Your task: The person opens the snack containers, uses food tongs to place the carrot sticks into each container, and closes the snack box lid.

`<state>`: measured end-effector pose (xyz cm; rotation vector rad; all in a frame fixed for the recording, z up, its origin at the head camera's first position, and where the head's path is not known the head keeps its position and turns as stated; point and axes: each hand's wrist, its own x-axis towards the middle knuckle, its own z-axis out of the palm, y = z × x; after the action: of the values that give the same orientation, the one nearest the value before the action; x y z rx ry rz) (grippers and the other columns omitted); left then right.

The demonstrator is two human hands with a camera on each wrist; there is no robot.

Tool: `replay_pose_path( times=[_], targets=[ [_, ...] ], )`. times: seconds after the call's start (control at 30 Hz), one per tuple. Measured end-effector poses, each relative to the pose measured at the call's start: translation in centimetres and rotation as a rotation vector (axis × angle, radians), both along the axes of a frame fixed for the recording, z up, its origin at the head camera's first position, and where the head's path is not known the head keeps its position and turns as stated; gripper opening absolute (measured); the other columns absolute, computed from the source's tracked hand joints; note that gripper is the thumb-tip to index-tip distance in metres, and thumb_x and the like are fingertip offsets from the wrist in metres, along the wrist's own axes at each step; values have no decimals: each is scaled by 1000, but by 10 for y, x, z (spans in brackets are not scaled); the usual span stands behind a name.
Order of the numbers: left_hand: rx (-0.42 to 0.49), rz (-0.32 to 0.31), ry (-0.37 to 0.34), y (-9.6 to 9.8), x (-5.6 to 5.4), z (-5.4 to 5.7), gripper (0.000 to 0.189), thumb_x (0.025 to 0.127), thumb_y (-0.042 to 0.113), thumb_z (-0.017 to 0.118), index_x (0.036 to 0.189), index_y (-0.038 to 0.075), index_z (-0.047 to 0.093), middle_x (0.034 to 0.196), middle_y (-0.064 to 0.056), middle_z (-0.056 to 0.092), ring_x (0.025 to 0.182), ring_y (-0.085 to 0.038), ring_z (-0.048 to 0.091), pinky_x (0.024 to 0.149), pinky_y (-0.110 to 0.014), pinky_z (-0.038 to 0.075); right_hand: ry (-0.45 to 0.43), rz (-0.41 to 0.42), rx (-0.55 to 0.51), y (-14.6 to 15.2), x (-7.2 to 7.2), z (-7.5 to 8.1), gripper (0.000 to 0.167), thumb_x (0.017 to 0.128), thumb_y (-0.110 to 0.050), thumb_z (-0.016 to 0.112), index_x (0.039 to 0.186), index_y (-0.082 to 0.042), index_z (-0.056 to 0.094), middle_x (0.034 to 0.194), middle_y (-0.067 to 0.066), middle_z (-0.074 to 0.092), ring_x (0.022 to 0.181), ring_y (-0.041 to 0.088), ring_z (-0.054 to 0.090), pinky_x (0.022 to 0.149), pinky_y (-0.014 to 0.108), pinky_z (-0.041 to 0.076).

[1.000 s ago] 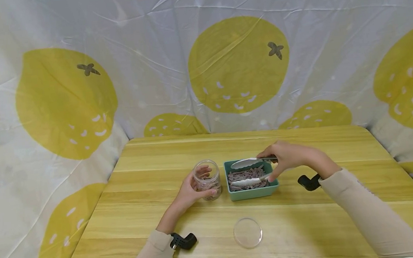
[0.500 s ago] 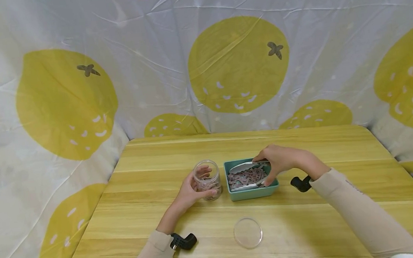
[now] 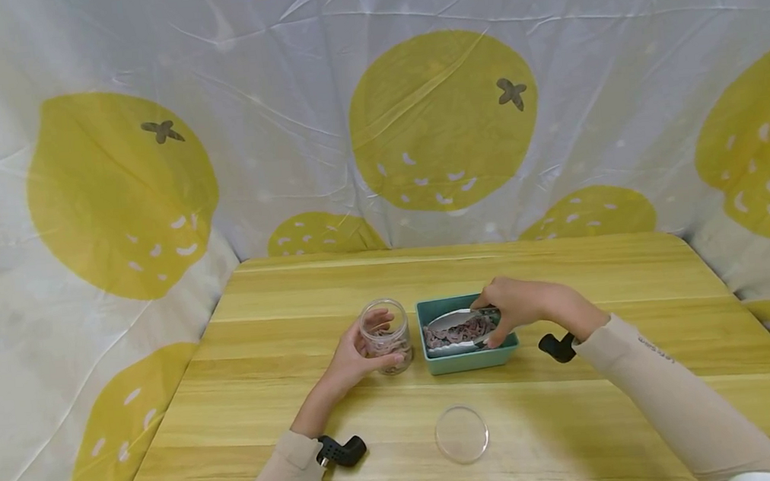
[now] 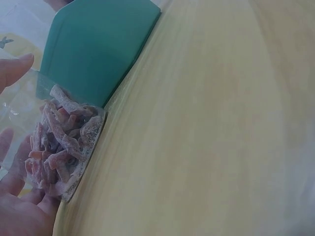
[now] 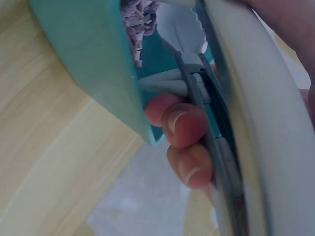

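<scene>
My left hand point(image 3: 354, 356) holds a clear round jar point(image 3: 390, 345) upright on the table, fingers behind it and thumb in front. Pale purplish dusted strips point(image 4: 61, 142) lie in the jar's lower part, clear in the left wrist view. Just right of it stands a teal rectangular box point(image 3: 473, 361) with more such strips point(image 3: 465, 330). My right hand point(image 3: 523, 303) grips a pair of tongs point(image 3: 453, 350) over the box's right end. The tongs' two pale scalloped ends stand apart inside the box, on either side of some strips. In the right wrist view, curled fingers point(image 5: 184, 125) touch the tongs' handle.
A clear round lid point(image 3: 461, 434) lies flat on the wooden table point(image 3: 580, 422), in front of the box. Behind and beside the table hangs a white cloth point(image 3: 292, 126) with yellow fruit prints. Black cameras point(image 3: 343, 451) are worn at both wrists.
My right hand has moved slightly left and down, lowering the tongs into the box. The tongs' ends have come closer together. My left hand and the jar have stayed in place.
</scene>
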<state>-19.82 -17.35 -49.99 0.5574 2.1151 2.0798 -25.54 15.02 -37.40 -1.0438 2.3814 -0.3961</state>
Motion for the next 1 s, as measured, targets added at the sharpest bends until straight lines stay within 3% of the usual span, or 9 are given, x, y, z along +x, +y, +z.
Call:
replay_pose_path(
  times=[0.17,0.4,0.63,0.83,0.9,1.0],
  targets=[
    [7,6,-10,0,1,1,80,78,-3,83,146,1,42,148,-24,44,137,-39,39,104,-24,42,12,17,4,-2,3,0,65,84,-24,82,131,13,57,45,-7,36,46,6,13,56,22,33],
    [12,2,-13,1,1,2,80,78,-2,83,146,0,41,147,-25,44,137,-39,40,103,-24,43,19,42,28,-4,7,-2,60,90,-23,76,132,14,55,42,-10,30,44,6,11,51,23,23],
    [17,0,-15,2,2,1,80,78,-4,83,146,-2,40,148,-25,43,137,-40,39,103,-23,43,56,56,20,-3,8,-3,55,92,-22,74,130,14,57,43,-7,39,41,4,17,60,21,38],
    [15,-2,-18,1,2,0,80,79,-4,82,147,0,41,148,-25,43,136,-41,40,102,-24,44,49,61,-3,1,8,-3,54,93,-23,72,132,11,57,46,-6,45,43,3,21,63,24,40],
    [17,0,-20,1,2,0,79,79,-4,82,146,1,42,148,-25,43,136,-41,40,103,-24,44,40,59,-10,2,7,-3,54,94,-23,71,133,11,56,53,-3,53,43,3,26,66,26,43],
    [13,5,-21,2,1,0,78,79,-4,82,146,3,43,148,-24,44,137,-39,40,103,-24,43,46,57,-19,5,5,-1,53,94,-25,71,133,10,58,84,10,71,54,3,47,75,31,51]
  ],
)
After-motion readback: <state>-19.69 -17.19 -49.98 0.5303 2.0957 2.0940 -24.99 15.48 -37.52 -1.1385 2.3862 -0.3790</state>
